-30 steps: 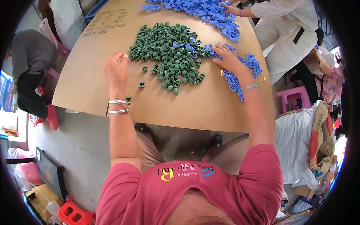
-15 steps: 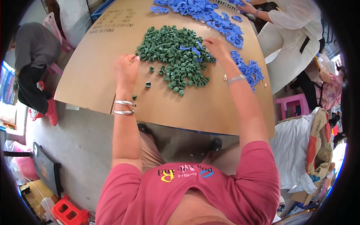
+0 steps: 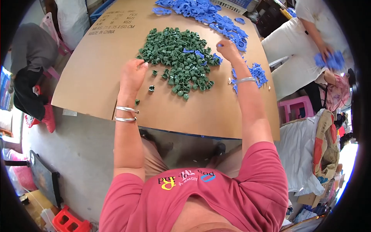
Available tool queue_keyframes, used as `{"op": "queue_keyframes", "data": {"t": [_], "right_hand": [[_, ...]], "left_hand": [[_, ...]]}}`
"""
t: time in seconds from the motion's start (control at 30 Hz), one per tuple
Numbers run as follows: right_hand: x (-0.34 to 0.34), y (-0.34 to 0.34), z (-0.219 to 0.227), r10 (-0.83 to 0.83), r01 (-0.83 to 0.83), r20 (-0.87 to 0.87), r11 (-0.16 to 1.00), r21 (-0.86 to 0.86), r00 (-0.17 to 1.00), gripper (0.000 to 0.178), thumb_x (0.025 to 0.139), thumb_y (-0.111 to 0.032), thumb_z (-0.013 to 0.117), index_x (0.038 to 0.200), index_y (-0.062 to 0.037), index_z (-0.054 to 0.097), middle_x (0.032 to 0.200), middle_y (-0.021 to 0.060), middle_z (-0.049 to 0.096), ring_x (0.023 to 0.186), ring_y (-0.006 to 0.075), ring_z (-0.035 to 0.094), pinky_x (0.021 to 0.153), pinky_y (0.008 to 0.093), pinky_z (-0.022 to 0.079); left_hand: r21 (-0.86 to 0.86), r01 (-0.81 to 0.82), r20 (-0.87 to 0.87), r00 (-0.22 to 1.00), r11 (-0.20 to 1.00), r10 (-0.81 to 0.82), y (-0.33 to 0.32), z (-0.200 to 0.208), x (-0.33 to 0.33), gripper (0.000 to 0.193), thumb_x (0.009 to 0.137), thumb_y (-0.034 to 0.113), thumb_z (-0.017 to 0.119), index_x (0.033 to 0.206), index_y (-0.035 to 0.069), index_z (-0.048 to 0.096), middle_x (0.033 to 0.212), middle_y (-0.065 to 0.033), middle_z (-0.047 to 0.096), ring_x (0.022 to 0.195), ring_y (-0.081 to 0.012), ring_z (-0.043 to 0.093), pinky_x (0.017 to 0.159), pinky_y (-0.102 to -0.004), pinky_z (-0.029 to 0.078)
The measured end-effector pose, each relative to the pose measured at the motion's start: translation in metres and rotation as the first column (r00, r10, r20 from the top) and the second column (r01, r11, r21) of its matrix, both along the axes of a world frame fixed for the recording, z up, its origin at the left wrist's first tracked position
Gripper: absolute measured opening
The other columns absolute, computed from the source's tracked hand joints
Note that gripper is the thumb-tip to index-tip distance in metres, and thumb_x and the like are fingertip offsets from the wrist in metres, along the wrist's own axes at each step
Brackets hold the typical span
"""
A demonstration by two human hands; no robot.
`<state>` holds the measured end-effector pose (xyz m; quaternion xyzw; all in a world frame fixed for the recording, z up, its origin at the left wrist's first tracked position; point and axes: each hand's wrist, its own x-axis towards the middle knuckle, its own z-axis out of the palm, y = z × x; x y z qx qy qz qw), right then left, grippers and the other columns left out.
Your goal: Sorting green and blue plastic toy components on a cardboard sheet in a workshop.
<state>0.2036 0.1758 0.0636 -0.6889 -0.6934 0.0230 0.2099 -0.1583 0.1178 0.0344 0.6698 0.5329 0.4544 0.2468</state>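
Note:
A heap of small green ribbed plastic pieces [image 3: 170, 50] lies mid-table, with a few small blue pieces [image 3: 199, 54] on its right part. My left hand [image 3: 132, 75] is curled closed at the heap's left edge; what its fingers hold, if anything, is hidden. Just right of the heap, my right hand [image 3: 230, 51] is pinched closed above the table. A bit of blue seems to show at its fingertips, too small to name. Near my right wrist lies a cluster of small blue plastic pieces [image 3: 258, 73], partly covered by the forearm.
A larger pile of flat blue plastic parts [image 3: 205, 11] covers the far side of the cardboard-topped table [image 3: 85, 77]. Loose green pieces [image 3: 151, 88] lie near my left wrist. A co-worker [image 3: 286, 42] stands at right, holding blue parts [image 3: 330, 60]. A pink stool [image 3: 295, 106] is beyond the right edge.
My right hand has drawn rightward, away from the green heap. My left hand has barely moved. The co-worker's hands have left the far blue pile and swung right with blue parts.

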Motion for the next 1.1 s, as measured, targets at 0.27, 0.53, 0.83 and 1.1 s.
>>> {"op": "queue_keyframes", "data": {"t": [0.27,0.53,0.83,1.1], "right_hand": [[0.000,-0.018,-0.014,-0.076,0.082,0.036,0.968,-0.239,0.996,0.027,0.073,-0.004,0.046,0.097,-0.0085,0.058,0.097,0.0185,0.058,0.089,0.0326,0.057,0.075,0.0401,0.045],[0.024,-0.073,0.026,-0.147,0.187,0.334,0.978,-0.091,0.931,0.022,0.072,-0.008,0.047,0.089,-0.0098,0.061,0.095,0.0162,0.059,0.092,0.0320,0.056,0.076,0.0405,0.045],[0.008,-0.074,0.020,0.252,-0.252,-0.020,0.963,-0.095,0.968,0.040,0.065,-0.005,0.057,0.105,-0.0096,0.058,0.101,0.0152,0.056,0.091,0.0298,0.055,0.077,0.0358,0.045],[0.010,-0.052,-0.013,0.124,-0.122,0.027,0.989,-0.079,0.992,0.044,0.066,0.003,0.049,0.108,-0.0091,0.057,0.098,0.0166,0.058,0.089,0.0312,0.056,0.077,0.0362,0.046]], "left_hand": [[0.109,-0.021,-0.052,0.998,0.994,0.027,-0.002,0.001,0.003,0.022,0.073,0.017,0.059,0.084,-0.002,0.061,0.082,-0.0169,0.060,0.076,-0.0297,0.057,0.067,-0.0348,0.044],[0.068,-0.015,-0.019,1.000,0.998,0.017,-0.005,-0.007,-0.009,0.026,0.074,0.017,0.059,0.089,-0.004,0.060,0.085,-0.0190,0.060,0.079,-0.0300,0.057,0.069,-0.0335,0.044],[-0.053,-0.046,0.005,0.999,0.998,0.047,-0.011,0.010,-0.002,0.029,0.075,0.020,0.060,0.091,-0.004,0.060,0.088,-0.0201,0.060,0.081,-0.0278,0.059,0.071,-0.0319,0.045],[0.034,-0.051,0.001,0.999,0.998,0.051,-0.003,-0.005,-0.010,0.027,0.076,0.019,0.060,0.091,-0.003,0.061,0.081,-0.0136,0.062,0.075,-0.0192,0.058,0.068,-0.0286,0.044]]}}
